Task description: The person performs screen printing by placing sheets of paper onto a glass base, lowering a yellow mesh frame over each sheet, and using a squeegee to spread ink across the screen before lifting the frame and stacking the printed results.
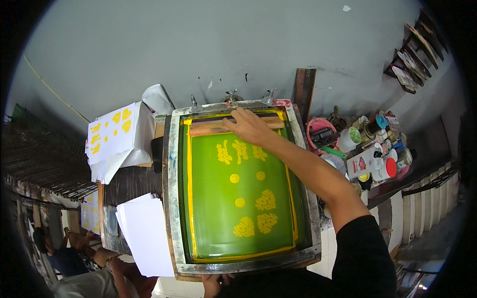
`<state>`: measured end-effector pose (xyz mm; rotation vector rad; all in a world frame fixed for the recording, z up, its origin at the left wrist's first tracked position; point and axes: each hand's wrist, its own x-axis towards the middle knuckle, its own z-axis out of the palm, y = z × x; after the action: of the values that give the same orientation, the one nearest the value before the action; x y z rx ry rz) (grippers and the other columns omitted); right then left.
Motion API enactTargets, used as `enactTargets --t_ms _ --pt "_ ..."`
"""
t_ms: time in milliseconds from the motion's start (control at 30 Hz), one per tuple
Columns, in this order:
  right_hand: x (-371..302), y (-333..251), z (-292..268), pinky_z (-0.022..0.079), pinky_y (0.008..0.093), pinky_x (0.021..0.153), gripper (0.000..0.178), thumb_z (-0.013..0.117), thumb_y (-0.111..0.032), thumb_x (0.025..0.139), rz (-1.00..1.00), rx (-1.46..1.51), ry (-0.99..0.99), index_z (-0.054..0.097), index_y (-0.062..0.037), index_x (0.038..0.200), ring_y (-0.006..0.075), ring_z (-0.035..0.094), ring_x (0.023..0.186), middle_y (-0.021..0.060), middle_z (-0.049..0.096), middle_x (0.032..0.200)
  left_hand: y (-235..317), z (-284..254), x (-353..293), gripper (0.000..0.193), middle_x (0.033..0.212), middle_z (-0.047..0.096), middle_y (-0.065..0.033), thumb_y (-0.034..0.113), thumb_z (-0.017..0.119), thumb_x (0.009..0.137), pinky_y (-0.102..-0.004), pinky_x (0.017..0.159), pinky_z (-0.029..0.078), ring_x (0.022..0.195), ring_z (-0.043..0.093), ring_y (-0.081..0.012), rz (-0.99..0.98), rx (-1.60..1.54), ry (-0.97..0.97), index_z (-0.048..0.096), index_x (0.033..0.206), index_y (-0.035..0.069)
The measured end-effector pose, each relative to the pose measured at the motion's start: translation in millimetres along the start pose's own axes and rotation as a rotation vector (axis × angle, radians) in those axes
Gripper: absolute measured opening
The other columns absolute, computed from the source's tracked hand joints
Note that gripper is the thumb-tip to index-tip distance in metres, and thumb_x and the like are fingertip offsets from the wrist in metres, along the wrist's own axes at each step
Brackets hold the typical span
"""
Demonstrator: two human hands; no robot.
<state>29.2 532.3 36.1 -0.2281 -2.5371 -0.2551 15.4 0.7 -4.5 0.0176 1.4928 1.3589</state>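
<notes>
A silk-screen printing frame (314, 208) lies before me, its green mesh (213, 198) marked with yellow shapes and dots and edged with yellow ink. At its far end, my right hand (246, 125) is closed over a wooden squeegee (203, 128) that lies across the mesh. My right arm reaches over the right side of the frame. My left hand (214, 284) is at the near edge of the frame, fingers curled against its underside and partly hidden.
Hinge clamps (231, 99) hold the frame's far edge near the grey wall. Left are a white paper stack (144, 233) and a sheet with yellow prints (112, 130) on a wrapped pile. Bottles and tubs (370, 161) crowd the right. Another person (67, 256) sits at lower left.
</notes>
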Motion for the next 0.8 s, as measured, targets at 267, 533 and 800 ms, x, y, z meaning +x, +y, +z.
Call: enactTargets --t_ms 267,533,800 --pt "-13 8 -7 0.051 0.0385 0.080 0.025 0.061 -0.015 0.087 0.021 -0.047 -0.126 0.067 -0.0095 0.112 0.0269 0.058 0.098 0.0091 0.056 0.094 -2 -2 2 0.022 0.069 0.069 -0.0199 0.014 0.059 0.091 -0.0323 0.040 0.044 0.045 0.058 -0.0232 0.024 -0.004 -0.030 0.063 0.098 -0.006" --pt "-17 17 -12 0.050 0.0390 0.081 0.022 0.063 -0.013 0.086 0.042 -0.003 -0.114 0.067 -0.0083 0.107 0.0270 0.060 0.099 0.0096 0.058 0.096 -2 -8 4 0.022 0.069 0.069 -0.0200 0.014 0.058 0.091 -0.0324 0.040 0.044 0.045 0.058 -0.0234 0.054 -0.013 -0.086 0.062 0.098 -0.006" --pt "-5 -4 -11 0.043 0.0438 0.089 0.025 0.065 -0.004 0.080 0.393 -0.168 0.069 0.063 -0.0055 0.105 0.0313 0.060 0.099 0.0119 0.064 0.099 0 -4 5 0.028 0.069 0.069 -0.0204 0.019 0.055 0.093 -0.0330 0.041 0.045 0.044 0.057 -0.0225 0.153 0.045 -0.099 0.063 0.095 -0.008"
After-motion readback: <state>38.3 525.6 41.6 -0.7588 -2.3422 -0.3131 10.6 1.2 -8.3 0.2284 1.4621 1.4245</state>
